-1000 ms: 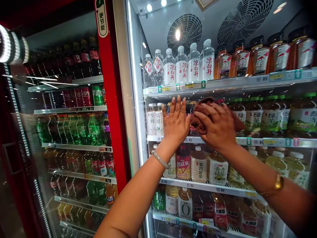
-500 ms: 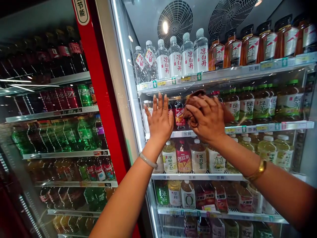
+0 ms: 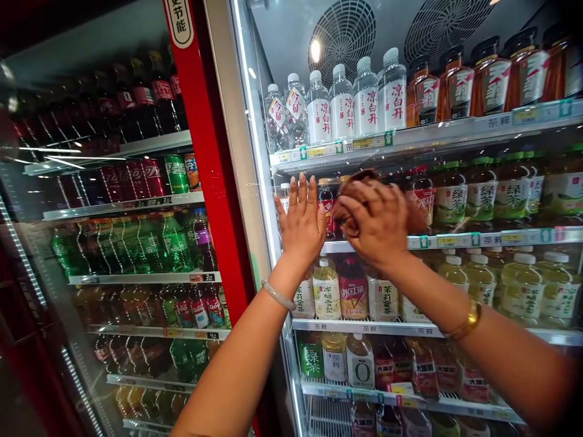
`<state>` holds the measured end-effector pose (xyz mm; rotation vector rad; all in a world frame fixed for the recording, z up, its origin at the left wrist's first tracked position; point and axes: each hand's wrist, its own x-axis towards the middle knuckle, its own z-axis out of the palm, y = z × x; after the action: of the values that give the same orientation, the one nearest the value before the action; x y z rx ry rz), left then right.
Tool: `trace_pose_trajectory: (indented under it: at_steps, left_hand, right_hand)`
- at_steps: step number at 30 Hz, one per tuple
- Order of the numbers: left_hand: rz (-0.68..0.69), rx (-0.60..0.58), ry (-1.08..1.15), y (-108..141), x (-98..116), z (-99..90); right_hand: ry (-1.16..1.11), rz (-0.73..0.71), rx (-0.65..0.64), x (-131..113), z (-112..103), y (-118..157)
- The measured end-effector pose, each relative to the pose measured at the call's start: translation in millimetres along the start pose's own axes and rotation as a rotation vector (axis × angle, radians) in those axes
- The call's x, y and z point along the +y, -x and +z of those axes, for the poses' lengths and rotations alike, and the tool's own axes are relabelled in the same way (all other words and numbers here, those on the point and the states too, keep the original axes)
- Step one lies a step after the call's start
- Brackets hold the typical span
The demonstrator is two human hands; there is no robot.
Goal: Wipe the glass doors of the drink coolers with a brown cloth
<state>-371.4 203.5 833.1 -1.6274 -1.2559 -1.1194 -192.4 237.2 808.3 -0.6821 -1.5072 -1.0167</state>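
Note:
My left hand (image 3: 300, 221) lies flat with its fingers spread against the glass door of the right-hand drinks cooler, holding nothing. A pale bangle circles that wrist. To its right, my right hand (image 3: 376, 221) has its fingers curled over a brown cloth (image 3: 415, 220), pressed to the same glass. The cloth shows above the fingers and to the right of them, partly hidden by the hand. A gold bracelet is on the right wrist. Slight motion blurs the right hand. Bottles of red-labelled tea (image 3: 421, 197) stand behind the glass near both hands.
Clear water bottles (image 3: 367, 100) and amber bottles (image 3: 494, 79) fill the top shelf. Green-capped tea bottles (image 3: 480, 191) stand below them. A red upright frame (image 3: 209, 164) separates this cooler from the left one, which holds green bottles (image 3: 148, 243) and cans.
The coolers have shifted rightward in view. My right hand and the cloth have moved left relative to the shelves, closer to my left hand, which stays flat on the glass.

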Motion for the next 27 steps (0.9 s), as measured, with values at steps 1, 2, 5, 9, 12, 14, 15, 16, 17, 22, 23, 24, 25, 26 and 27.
trace_pose_trajectory:
  at_steps: [1,2,5,9,12,14,15,16,17,22,23,24,25,26,27]
  left_hand:
    - [-0.004,0.012,0.012,-0.4,-1.8,-1.0]
    - [-0.013,0.024,0.024,-1.1,-4.1,-2.4]
    - [-0.038,0.039,0.037,-1.4,-14.3,-8.4]
    - [-0.046,0.005,0.008,9.7,-29.2,-14.9]
    - [-0.067,-0.027,-0.006,22.3,-34.7,-15.6]
    - [-0.067,-0.038,-0.011,27.7,-35.8,-15.0]
    - [-0.061,-0.041,-0.013,29.0,-36.1,-14.7]
    - [-0.057,-0.042,-0.014,29.6,-36.4,-14.5]
    - [-0.056,-0.039,-0.014,29.6,-36.9,-14.4]
    - [-0.056,-0.011,-0.015,33.2,-43.1,-15.1]
    - [-0.050,-0.014,-0.016,36.5,-44.6,-15.2]
    - [-0.047,-0.019,-0.015,40.8,-45.9,-15.2]
    - [-0.046,-0.026,-0.015,45.7,-47.0,-15.1]
    - [-0.046,-0.034,-0.015,51.1,-47.7,-14.8]
    - [-0.045,-0.044,-0.015,56.5,-48.0,-14.4]
  right_hand:
    - [-0.010,-0.056,-0.036,-9.0,4.5,-7.2]
    - [-0.021,-0.099,-0.074,-15.2,8.2,-18.2]
    - [-0.039,-0.070,-0.118,-14.6,10.9,-54.7]
    - [-0.031,0.121,-0.033,0.1,3.5,-52.0]
    - [-0.042,0.131,-0.001,-13.5,3.5,-14.1]
    - [-0.073,0.052,-0.025,-34.1,8.0,4.4]
    - [-0.091,0.004,-0.049,-44.7,11.0,7.2]
    - [-0.106,-0.039,-0.085,-54.0,14.1,5.1]
    - [-0.117,-0.068,-0.119,-60.7,16.7,-1.5]
    - [-0.101,0.028,-0.103,-50.2,18.0,-48.8]
    - [-0.092,0.072,-0.071,-44.2,15.9,-49.7]
    - [-0.082,0.112,-0.040,-39.5,13.4,-45.8]
    - [-0.072,0.147,-0.013,-37.5,10.9,-37.2]
    - [-0.060,0.172,0.003,-38.6,8.7,-24.9]
    - [-0.046,0.191,0.013,-43.3,7.1,-10.4]
